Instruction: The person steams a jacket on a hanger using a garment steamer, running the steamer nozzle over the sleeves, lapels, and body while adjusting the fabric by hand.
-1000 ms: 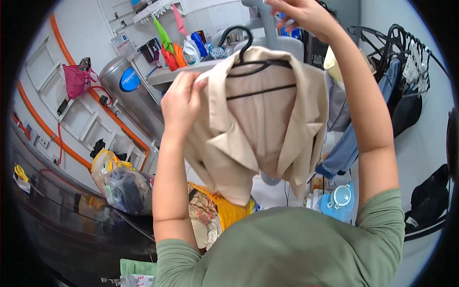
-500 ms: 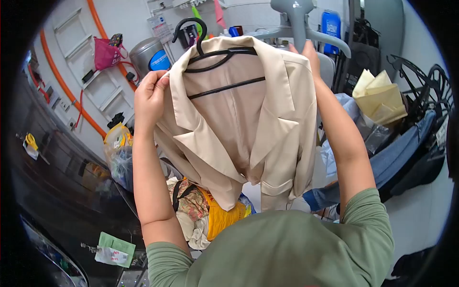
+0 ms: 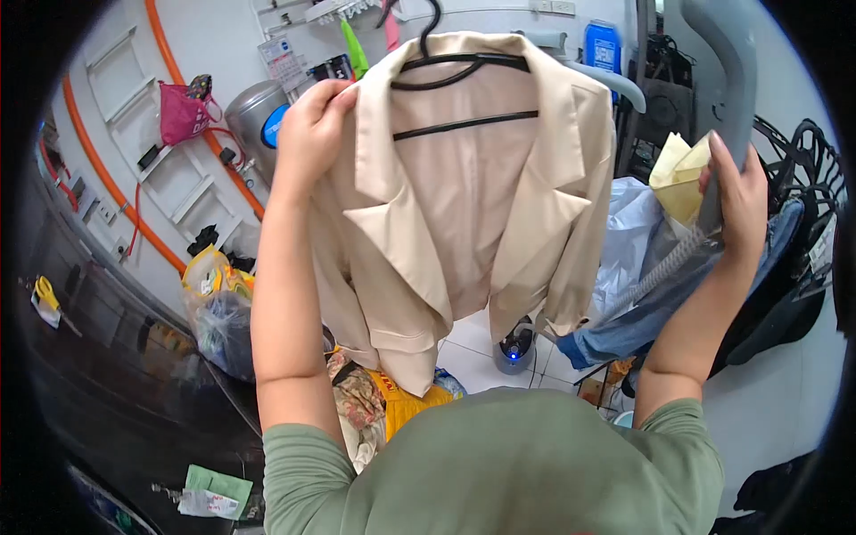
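A cream blazer [image 3: 415,259] hangs on a black hanger [image 3: 468,123], its front open and its lining showing. My left hand [image 3: 312,129] pinches the blazer's shoulder near the collar, on the left. Off to the right, apart from the blazer, my right hand [image 3: 742,201] is wrapped round the grey handle of a garment steamer [image 3: 733,98]. The steamer's upper end runs up out of view at the top. From the bottom of its handle a ribbed hose [image 3: 660,272] slants down behind the blazer's sleeve.
A grey base with a blue light [image 3: 514,352] stands on the tiled floor. Clothes and a yellow bag [image 3: 406,406] lie below the blazer. Black hangers [image 3: 807,165] and jeans [image 3: 606,343] are at the right. A dark glossy surface [image 3: 116,357] fills the left.
My right hand, with the steamer, has moved right and down, away from behind the blazer's shoulder. The blazer sits higher and further right in view. My left hand still grips it.
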`<act>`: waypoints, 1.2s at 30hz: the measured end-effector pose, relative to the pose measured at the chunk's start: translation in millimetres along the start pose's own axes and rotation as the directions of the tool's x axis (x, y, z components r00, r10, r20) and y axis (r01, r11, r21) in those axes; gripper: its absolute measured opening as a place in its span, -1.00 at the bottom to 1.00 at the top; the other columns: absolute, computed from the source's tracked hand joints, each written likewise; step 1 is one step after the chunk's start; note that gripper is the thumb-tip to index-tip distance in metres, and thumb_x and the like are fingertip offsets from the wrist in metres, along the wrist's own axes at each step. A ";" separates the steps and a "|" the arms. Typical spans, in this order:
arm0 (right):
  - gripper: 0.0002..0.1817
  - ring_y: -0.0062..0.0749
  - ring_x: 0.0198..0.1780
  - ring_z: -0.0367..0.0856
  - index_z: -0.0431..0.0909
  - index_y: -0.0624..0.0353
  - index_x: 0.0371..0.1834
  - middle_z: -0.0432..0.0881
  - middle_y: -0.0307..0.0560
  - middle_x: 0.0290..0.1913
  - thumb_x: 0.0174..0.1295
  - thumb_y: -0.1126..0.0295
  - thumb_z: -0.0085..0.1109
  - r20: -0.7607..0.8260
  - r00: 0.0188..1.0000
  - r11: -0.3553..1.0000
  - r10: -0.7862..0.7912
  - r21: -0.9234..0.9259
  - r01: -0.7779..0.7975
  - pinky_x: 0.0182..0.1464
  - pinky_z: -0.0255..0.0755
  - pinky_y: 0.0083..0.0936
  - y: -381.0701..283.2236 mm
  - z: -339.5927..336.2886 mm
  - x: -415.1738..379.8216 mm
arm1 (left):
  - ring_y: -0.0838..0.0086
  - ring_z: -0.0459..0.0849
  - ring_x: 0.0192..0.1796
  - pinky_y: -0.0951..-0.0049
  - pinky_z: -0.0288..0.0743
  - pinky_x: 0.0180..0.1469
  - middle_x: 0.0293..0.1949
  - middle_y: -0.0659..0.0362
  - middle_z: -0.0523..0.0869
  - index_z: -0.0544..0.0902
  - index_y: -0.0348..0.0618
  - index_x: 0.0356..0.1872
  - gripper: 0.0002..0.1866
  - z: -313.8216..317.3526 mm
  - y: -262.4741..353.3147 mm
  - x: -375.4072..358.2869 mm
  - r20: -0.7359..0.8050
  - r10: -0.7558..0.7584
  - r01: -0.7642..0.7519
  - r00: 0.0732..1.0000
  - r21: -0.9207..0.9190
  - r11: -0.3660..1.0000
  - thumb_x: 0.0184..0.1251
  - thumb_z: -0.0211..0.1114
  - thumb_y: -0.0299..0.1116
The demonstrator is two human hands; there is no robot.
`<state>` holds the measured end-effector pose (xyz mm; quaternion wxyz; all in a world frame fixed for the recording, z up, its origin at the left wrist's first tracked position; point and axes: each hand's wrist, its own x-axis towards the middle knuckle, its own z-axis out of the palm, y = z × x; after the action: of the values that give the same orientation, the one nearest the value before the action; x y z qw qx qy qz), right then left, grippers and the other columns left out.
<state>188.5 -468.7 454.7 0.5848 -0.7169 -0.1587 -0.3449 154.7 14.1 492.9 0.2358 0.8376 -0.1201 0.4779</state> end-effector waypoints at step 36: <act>-0.35 -0.02 0.11 0.65 0.33 0.40 0.35 0.60 0.32 0.11 0.30 0.27 0.36 0.332 0.942 0.999 -0.047 0.031 0.039 0.13 0.51 -0.27 94.9 282.7 -203.9 | 0.50 0.66 -0.11 0.43 0.52 0.00 -0.15 0.18 0.74 0.65 -0.23 0.03 -0.69 175.8 -210.8 -250.4 0.529 -0.511 0.717 0.677 -0.320 0.619 0.36 0.33 -0.29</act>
<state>190.6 -190.2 224.8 0.5507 -0.7540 -0.2747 -0.2299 246.6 99.8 143.3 0.5690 0.8101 0.0164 0.1404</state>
